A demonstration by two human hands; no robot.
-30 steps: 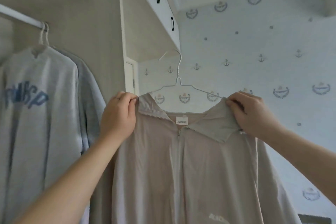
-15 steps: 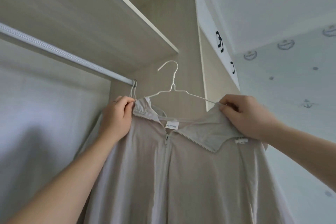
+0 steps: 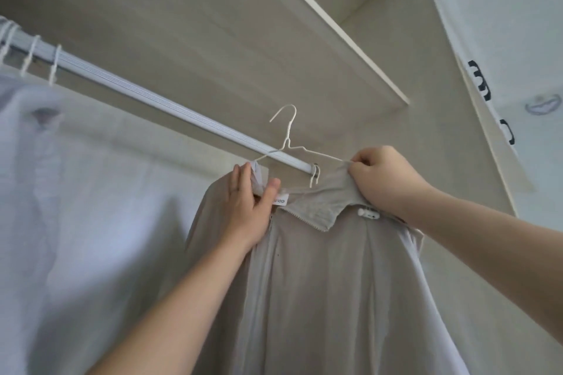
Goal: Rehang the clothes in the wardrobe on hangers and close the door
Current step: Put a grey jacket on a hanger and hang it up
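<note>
The beige jacket [image 3: 320, 283] hangs on a white wire hanger [image 3: 285, 144], held up just under the wardrobe rail [image 3: 152, 99] near its right end. The left hand [image 3: 246, 207] grips the left shoulder at the collar, thumb in front. The right hand [image 3: 387, 179] pinches the right shoulder cloth together with the hanger wire. A grip at each shoulder likely keeps the jacket from sliding off while the hook is steered. The hook is free, showing above the rail and not yet over it. A bare hook [image 3: 315, 175] already sits on the rail just beside the jacket and could get in the way. Pale clothes [image 3: 76, 222] hang to the left, well apart, and the shelf [image 3: 213, 24] close above leaves little room to lift the hook
</note>
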